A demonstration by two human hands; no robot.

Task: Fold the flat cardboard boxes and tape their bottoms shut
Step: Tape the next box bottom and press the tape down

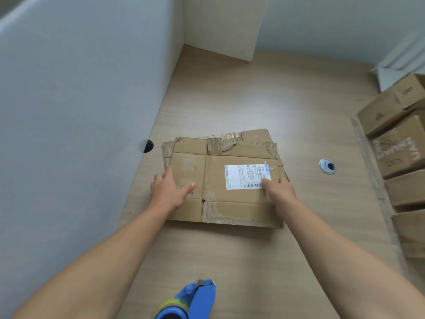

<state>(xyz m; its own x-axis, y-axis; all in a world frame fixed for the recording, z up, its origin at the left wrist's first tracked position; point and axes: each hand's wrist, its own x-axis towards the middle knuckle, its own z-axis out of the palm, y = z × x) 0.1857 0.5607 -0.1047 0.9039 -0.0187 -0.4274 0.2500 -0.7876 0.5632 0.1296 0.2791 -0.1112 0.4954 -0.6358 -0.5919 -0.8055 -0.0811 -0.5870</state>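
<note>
Pressing on the left panel of the top flattened brown cardboard box (232, 210) with the left hand (167, 192), fingers straight, thumb spread, nothing gripped. Touching the white printed shipping label (241, 176) with the thumb of the right hand (281, 194), other fingers hidden past the box's right edge, so grip impossible to tell. Lying atop more flattened cardboard on the pale wood-grain surface (253, 100), near the grey wall. Nearest the camera, a blue tape dispenser (200, 298); at far right, stacked brown cartons (400, 143).
</note>
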